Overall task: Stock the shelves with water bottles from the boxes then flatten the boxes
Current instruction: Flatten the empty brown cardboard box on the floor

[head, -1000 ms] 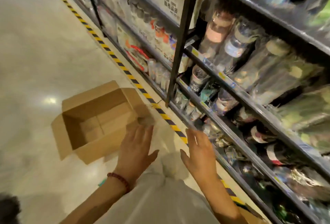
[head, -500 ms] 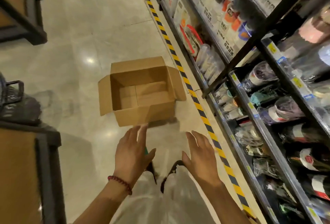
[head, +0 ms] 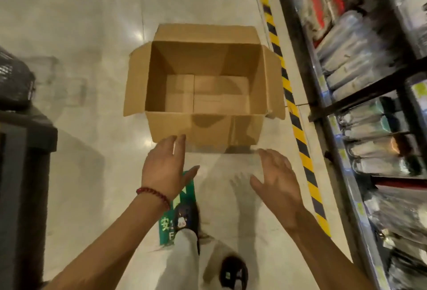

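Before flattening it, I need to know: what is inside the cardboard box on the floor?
Nothing: the cardboard box shows only its bare bottom flaps, no bottles. The inner face of the near wall is hidden from this angle.

Look at the green floor sticker (head: 183,206) under your left foot (head: 186,217): it carries a white Chinese character, 安, and below it a white letter that looks like F, both partly covered by the shoe. White arrow shapes sit above them on the same sticker. To the sticker's right, the shelf price tags (head: 420,92) are too blurred to read.
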### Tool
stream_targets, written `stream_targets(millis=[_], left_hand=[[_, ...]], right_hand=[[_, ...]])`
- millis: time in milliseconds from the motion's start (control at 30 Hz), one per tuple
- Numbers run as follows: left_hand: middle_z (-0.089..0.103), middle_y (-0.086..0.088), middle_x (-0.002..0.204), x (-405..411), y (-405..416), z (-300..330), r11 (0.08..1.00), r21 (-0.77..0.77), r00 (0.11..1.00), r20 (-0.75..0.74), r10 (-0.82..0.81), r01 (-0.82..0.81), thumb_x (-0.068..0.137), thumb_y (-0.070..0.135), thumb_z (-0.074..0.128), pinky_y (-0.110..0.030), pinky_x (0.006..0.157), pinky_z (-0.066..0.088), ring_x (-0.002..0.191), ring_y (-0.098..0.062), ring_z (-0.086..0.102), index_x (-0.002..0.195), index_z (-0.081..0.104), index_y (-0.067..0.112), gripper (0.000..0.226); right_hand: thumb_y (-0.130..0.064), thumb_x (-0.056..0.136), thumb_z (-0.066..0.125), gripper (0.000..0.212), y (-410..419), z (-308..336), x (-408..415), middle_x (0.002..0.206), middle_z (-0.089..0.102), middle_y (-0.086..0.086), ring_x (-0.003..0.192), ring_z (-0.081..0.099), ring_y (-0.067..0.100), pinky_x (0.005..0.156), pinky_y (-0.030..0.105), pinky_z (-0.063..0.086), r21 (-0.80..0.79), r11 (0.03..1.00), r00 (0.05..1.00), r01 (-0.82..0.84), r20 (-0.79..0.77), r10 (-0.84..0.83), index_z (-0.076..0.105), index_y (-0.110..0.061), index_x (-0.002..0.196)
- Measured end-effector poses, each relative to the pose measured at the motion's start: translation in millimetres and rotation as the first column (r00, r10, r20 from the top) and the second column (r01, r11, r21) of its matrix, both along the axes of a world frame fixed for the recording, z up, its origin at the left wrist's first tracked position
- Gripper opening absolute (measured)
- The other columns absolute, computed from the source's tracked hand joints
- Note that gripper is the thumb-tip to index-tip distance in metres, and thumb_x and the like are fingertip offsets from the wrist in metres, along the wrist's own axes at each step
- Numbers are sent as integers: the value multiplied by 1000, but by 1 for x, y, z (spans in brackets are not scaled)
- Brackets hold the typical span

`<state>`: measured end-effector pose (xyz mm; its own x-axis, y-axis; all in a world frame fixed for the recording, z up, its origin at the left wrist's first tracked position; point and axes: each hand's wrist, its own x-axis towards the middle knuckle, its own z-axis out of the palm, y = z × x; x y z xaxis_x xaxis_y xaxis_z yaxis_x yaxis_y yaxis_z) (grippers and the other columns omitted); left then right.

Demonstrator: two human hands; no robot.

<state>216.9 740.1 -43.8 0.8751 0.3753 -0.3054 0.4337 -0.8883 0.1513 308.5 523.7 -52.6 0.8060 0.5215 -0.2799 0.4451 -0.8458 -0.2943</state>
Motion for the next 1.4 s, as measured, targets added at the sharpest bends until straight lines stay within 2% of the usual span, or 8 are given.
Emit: stream_targets(millis=[100,333,667,900,1067,1167,1267,1400], left_hand=[[49,-9,134,28,10,-69,1000,7,999,43,-5,5,78,52,66,-36,95,45,116,-26,49,142,33,13,81],[15,-7,155,109,44,-213,987,158,999,-15,-32,34,81,65,52,-48,115,14,144,-30,10,149,9,21,92],[42,-10,137,99,50,-286,904,418,987,80,-140,95,74,79,30,-52,106,30,125,-33,34,141,30,15,93],[36,-11,140,62,26,-277,932,342,993,-27,-114,116,77,73,15,-50,109,26,128,-33,31,143,24,16,88],[27,-8,148,33,19,-280,963,238,992,-2,-127,124,79,71,10,-50,114,18,137,-30,21,148,16,18,88],[26,-9,151,18,22,-283,958,221,983,-16,-182,181,85,71,9,-48,114,19,140,-31,18,150,15,16,86],[33,-11,149,6,14,-283,964,182,981,-21,-194,194,81,69,4,-47,113,22,139,-32,24,149,22,14,89],[13,-7,157,-11,5,-285,966,150,976,-90,-199,211,75,74,-5,-43,116,7,144,-29,8,152,2,19,95]], right_hand=[[-36,88,49,59,7,-61,29,144,40,10,132,34,29,107,36,30,-28,999,999,-45,-24,44,37,-14,142],[-39,91,56,63,53,-200,115,149,29,10,137,23,31,109,42,27,2,1000,984,-25,176,25,31,-15,143],[-42,69,76,69,57,-307,113,133,47,9,130,32,32,98,54,31,205,978,872,-29,484,-75,44,-23,127],[-31,75,76,64,30,-301,70,150,31,16,140,18,34,105,57,28,277,960,938,36,321,-128,47,-28,132],[-28,78,75,65,7,-306,39,154,21,10,141,14,29,105,46,32,469,861,935,197,175,-309,45,-27,136],[-28,78,75,84,-10,-308,25,153,21,9,140,20,27,106,40,33,547,683,846,484,-95,-524,27,-15,146],[-33,79,75,97,-22,-314,23,152,25,9,140,25,26,110,38,32,440,724,847,532,-271,-458,12,-11,150],[-30,90,62,63,-28,-324,21,133,42,17,122,42,32,96,37,40,430,748,863,505,-231,-450,32,0,137]])
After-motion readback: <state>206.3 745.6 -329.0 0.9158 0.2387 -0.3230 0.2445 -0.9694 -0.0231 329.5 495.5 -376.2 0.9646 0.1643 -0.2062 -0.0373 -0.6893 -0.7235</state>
